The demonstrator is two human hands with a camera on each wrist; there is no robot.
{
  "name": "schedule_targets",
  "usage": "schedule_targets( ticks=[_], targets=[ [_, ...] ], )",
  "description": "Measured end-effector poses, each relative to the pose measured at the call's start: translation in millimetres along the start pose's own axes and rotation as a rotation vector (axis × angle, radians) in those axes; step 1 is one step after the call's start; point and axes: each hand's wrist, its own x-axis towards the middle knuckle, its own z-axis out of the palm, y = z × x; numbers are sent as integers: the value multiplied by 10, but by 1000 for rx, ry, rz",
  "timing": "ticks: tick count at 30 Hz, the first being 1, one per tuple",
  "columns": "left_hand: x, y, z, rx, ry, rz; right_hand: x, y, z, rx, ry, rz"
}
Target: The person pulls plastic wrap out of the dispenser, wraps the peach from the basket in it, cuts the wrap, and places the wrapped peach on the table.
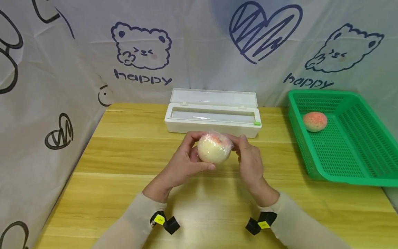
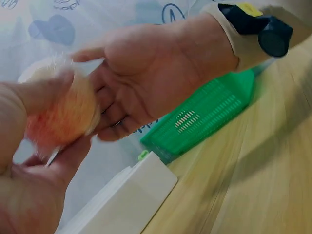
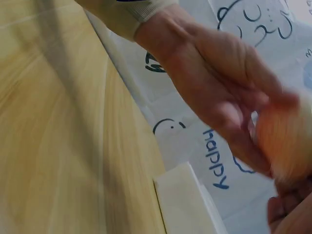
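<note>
A pale yellow and pink peach (image 1: 214,148), wrapped in clear film, is held above the table in front of the person. My left hand (image 1: 186,160) grips it from the left, thumb at the near side and fingers round the far side. My right hand (image 1: 251,160) is at the peach's right, with its extended fingers touching the wrapped surface; their tips are partly hidden behind it. In the left wrist view, the palm of the right hand (image 2: 156,68) faces the peach (image 2: 66,109). The right wrist view shows the peach (image 3: 285,139) blurred at the edge.
Behind the hands stands a white cling film box (image 1: 212,129), lid raised, with a roll inside and a green slider. A green plastic basket (image 1: 317,166) at the right contains another peach (image 1: 315,121). A printed white cloth (image 1: 199,45) hangs behind the wooden table (image 1: 118,155).
</note>
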Motion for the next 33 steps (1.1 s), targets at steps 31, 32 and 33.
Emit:
schedule_targets(
  ticks=[31, 32, 33],
  targets=[
    [-4, 41, -5, 551, 12, -20, 7, 44, 50, 23, -191, -1],
    [-3, 55, 2, 555, 18, -21, 13, 42, 46, 27, -207, -8],
    [-1, 68, 7, 556, 22, -22, 21, 35, 42, 31, -220, -6]
  ],
)
